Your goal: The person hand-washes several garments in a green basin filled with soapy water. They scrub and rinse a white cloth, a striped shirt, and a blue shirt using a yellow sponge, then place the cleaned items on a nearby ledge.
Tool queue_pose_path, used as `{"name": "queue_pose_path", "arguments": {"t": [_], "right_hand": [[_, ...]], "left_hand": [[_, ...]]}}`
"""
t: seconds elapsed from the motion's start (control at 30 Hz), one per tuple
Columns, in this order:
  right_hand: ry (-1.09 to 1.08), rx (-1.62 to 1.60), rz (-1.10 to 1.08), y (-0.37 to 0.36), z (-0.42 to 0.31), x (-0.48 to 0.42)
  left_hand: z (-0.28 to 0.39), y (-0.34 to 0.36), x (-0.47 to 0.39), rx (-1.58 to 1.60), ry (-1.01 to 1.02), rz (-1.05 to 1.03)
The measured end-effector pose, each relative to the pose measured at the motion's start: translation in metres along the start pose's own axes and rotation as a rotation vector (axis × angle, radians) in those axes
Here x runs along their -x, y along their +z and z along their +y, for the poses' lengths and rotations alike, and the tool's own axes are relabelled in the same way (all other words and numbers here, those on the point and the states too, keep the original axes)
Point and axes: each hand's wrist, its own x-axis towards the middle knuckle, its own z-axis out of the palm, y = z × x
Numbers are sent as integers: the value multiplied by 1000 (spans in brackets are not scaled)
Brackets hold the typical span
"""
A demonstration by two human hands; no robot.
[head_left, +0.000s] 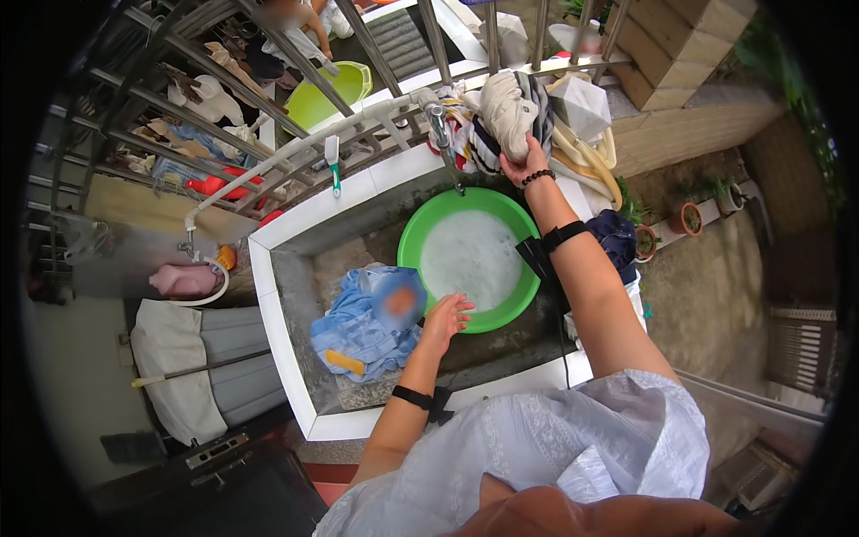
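Observation:
My right hand [526, 162] reaches to the far end of the sink and grips a bundled cream garment [511, 111] at its near end. Under and beside that bundle lie striped clothes [484, 146]. My left hand [448, 322] hovers at the near left rim of a green plastic basin [411, 235], fingers apart and holding nothing. Foamy white suds [473, 255] fill the basin. Left of it, wet blue clothes [362, 329] are heaped on the washing slab, with a yellow bar [345, 362], possibly soap, on top.
A metal tap [439, 124] overhangs the white-tiled sink edge [282, 349]. A green-and-white scrub brush [333, 168] rests on the back ledge. Metal bars [376, 50] stand behind. Dark blue cloth [614, 238] hangs by my right arm. A pink jug [184, 279] is at left.

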Motion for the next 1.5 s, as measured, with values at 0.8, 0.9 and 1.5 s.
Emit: {"name": "queue_pose_path", "arguments": {"t": [0.8,0.9,1.5], "right_hand": [[454,1010,-230,-150,194,154],[217,1497,-544,-148,244,167],[-486,2004,-1023,-96,342,161]], "left_hand": [[23,-108,92,-1707,327,1542],[19,-134,111,-1429,117,1375],[-53,-205,121,-625,613,675]]}}
